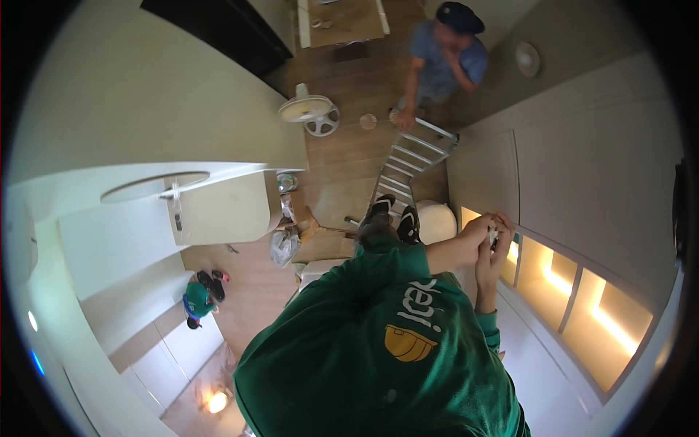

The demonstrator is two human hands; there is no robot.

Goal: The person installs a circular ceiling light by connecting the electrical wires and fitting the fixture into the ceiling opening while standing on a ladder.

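My left hand (478, 228) and my right hand (498, 253) meet at the right, close to the lower edge of a pale cabinet front (582, 175). Fingers of both are bent together around a small whitish and dark item (494, 237), mostly hidden, so its kind does not show. Just beside the hands are lit shelf compartments (553, 277) with glowing strips inside. Beneath me, my dark shoes (393, 215) are on a metal ladder (408, 164).
A person in a blue shirt and cap (448, 51) reaches a hand to the ladder. A white fan (309, 109) stands on the floor. Cardboard (317, 229) and a plastic bag (285, 247) lie below. Another person in green (198, 298) is low at the left.
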